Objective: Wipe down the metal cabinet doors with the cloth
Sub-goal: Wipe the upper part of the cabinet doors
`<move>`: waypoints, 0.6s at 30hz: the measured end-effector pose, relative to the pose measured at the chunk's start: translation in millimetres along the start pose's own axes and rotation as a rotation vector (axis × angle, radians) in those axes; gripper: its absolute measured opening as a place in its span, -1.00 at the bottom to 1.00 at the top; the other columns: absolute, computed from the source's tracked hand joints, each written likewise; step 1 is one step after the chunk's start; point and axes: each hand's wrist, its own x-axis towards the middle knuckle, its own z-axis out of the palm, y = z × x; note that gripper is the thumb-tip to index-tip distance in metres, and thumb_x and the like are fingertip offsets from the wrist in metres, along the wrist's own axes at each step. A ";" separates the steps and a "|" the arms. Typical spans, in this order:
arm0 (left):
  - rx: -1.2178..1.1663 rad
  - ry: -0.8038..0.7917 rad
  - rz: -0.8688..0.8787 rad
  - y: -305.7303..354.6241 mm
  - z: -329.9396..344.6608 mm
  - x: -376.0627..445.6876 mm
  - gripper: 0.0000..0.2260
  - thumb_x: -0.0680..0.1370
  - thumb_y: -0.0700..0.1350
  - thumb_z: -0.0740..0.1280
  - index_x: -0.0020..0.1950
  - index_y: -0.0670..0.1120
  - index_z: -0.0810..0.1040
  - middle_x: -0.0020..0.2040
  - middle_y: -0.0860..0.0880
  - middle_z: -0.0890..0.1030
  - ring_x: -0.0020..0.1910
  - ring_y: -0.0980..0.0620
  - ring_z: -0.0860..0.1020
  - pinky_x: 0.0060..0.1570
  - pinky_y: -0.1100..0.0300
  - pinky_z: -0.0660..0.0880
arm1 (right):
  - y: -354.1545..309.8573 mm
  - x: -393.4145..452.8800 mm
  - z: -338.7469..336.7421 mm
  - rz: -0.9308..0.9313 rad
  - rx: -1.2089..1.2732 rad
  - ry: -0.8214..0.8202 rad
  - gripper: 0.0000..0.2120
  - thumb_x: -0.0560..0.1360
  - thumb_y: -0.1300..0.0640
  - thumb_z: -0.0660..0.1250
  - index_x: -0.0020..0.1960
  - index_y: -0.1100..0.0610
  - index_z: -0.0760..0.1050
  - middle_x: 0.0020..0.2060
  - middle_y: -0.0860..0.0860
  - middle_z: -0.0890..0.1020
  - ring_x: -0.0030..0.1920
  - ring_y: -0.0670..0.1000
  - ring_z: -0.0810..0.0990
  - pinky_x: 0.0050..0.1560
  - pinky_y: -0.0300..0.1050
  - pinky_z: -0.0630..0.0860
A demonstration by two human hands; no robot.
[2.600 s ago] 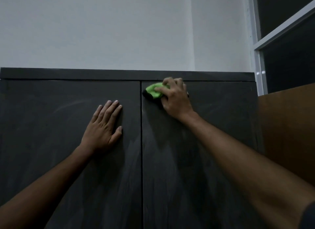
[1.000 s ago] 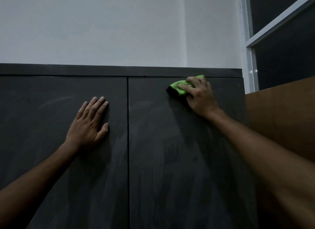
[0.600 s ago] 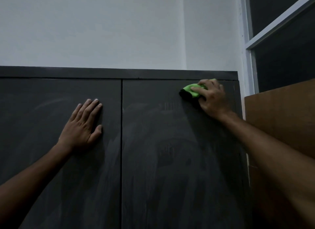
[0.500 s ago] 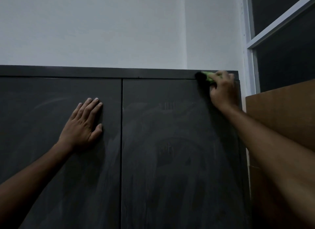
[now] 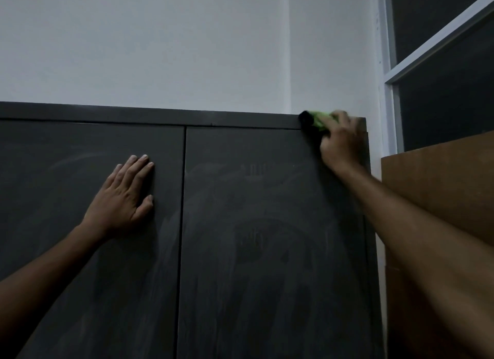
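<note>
A dark grey metal cabinet fills the lower view, with a left door (image 5: 66, 251) and a right door (image 5: 267, 251) split by a narrow vertical gap. Both doors show pale wipe streaks. My right hand (image 5: 340, 142) grips a green cloth with a black edge (image 5: 314, 122) and presses it against the top right corner of the right door, at the cabinet's top strip. My left hand (image 5: 124, 198) lies flat on the left door with straight fingers, close to the gap.
A white wall (image 5: 187, 45) rises above the cabinet. A brown board (image 5: 441, 187) stands right beside the cabinet. Above it is a window with a white frame (image 5: 390, 80) and dark panes.
My right hand has slid the cloth from the right door's upper middle rightward and up to its top right corner. My left hand has stayed flat on the left door.
</note>
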 end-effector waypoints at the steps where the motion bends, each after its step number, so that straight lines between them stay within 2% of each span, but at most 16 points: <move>1: -0.003 0.002 -0.004 0.6 0.0 -0.4 -0.28 0.60 0.18 0.08 0.68 -0.19 0.19 0.69 -0.19 0.18 0.69 -0.15 0.08 0.66 -0.11 -0.02 | -3.0 -9.7 0.8 -0.111 -0.004 -0.048 -0.45 0.45 0.39 0.28 0.38 0.03 0.56 0.31 0.11 0.49 0.29 0.23 0.39 0.26 0.19 0.41; 3: -0.003 0.005 -0.004 0.3 1.1 -0.9 -0.28 0.60 0.17 0.08 0.68 -0.19 0.19 0.69 -0.19 0.18 0.69 -0.15 0.08 0.67 -0.03 -0.10 | 8.1 -31.3 -2.6 -0.297 -0.015 -0.130 -0.52 0.43 0.32 0.37 0.33 0.06 0.61 0.29 0.12 0.53 0.27 0.25 0.42 0.19 0.14 0.38; 4: -0.002 0.002 0.000 -1.1 1.7 -0.9 -0.28 0.61 0.17 0.08 0.68 -0.19 0.18 0.69 -0.18 0.17 0.69 -0.15 0.07 0.67 0.01 -0.13 | 19.6 -36.6 -5.9 -0.333 -0.034 -0.149 -0.55 0.44 0.30 0.40 0.31 0.08 0.61 0.26 0.13 0.54 0.25 0.25 0.43 0.16 0.14 0.39; 6: -0.003 -0.013 0.007 -4.3 1.9 -0.8 -0.28 0.61 0.19 0.07 0.69 -0.17 0.15 0.70 -0.17 0.15 0.69 -0.14 0.05 0.67 0.03 -0.15 | 38.9 -27.8 -12.8 -0.246 -0.080 -0.115 -0.60 0.47 0.31 0.38 0.28 0.09 0.60 0.25 0.12 0.53 0.24 0.24 0.43 0.16 0.17 0.42; 8: 0.002 -0.030 0.014 -5.4 2.0 -0.5 -0.27 0.62 0.20 0.06 0.70 -0.17 0.12 0.71 -0.15 0.11 0.70 -0.13 0.02 0.67 0.05 -0.18 | 45.2 -3.7 -13.0 -0.027 -0.048 -0.003 -0.63 0.53 0.35 0.29 0.29 0.11 0.57 0.25 0.11 0.51 0.26 0.23 0.42 0.23 0.13 0.43; 10: 0.006 -0.041 0.013 -5.0 1.2 -0.6 -0.27 0.62 0.21 0.04 0.70 -0.17 0.10 0.71 -0.15 0.09 0.70 -0.13 0.01 0.68 0.00 -0.15 | 35.4 8.8 -9.5 0.103 0.001 0.054 -0.58 0.55 0.38 0.22 0.34 0.09 0.55 0.25 0.10 0.49 0.28 0.22 0.40 0.27 0.10 0.43; 12: 0.000 -0.049 0.006 -3.8 0.1 -1.3 -0.26 0.62 0.21 0.03 0.70 -0.17 0.10 0.71 -0.15 0.09 0.70 -0.13 0.01 0.67 -0.12 -0.06 | 27.0 -1.2 -6.6 0.038 -0.003 0.028 -0.51 0.52 0.38 0.24 0.38 0.05 0.53 0.28 0.10 0.46 0.29 0.21 0.37 0.27 0.10 0.42; 15: -0.004 -0.059 0.003 -2.4 -0.8 -1.5 -0.26 0.62 0.22 0.03 0.70 -0.18 0.10 0.71 -0.15 0.08 0.70 -0.13 0.00 0.67 -0.13 -0.05 | 48.1 -33.4 -13.8 -0.226 -0.072 -0.100 -0.53 0.46 0.32 0.37 0.35 0.10 0.56 0.25 0.15 0.49 0.24 0.24 0.40 0.19 0.11 0.40; 16: -0.005 -0.056 0.005 -2.4 -0.4 -1.9 -0.26 0.62 0.21 0.03 0.70 -0.18 0.10 0.71 -0.15 0.08 0.70 -0.13 0.00 0.67 -0.11 -0.07 | 58.6 -34.2 -18.2 -0.248 -0.104 -0.119 -0.57 0.46 0.31 0.39 0.32 0.11 0.57 0.23 0.15 0.50 0.22 0.24 0.41 0.17 0.10 0.40; 18: -0.002 -0.049 0.007 -2.5 0.7 -2.4 -0.26 0.62 0.20 0.03 0.70 -0.19 0.09 0.71 -0.15 0.07 0.70 -0.13 0.00 0.67 -0.11 -0.07 | 68.4 -16.2 -23.6 -0.100 -0.097 -0.067 -0.64 0.50 0.32 0.36 0.28 0.13 0.56 0.19 0.15 0.50 0.20 0.24 0.42 0.15 0.05 0.38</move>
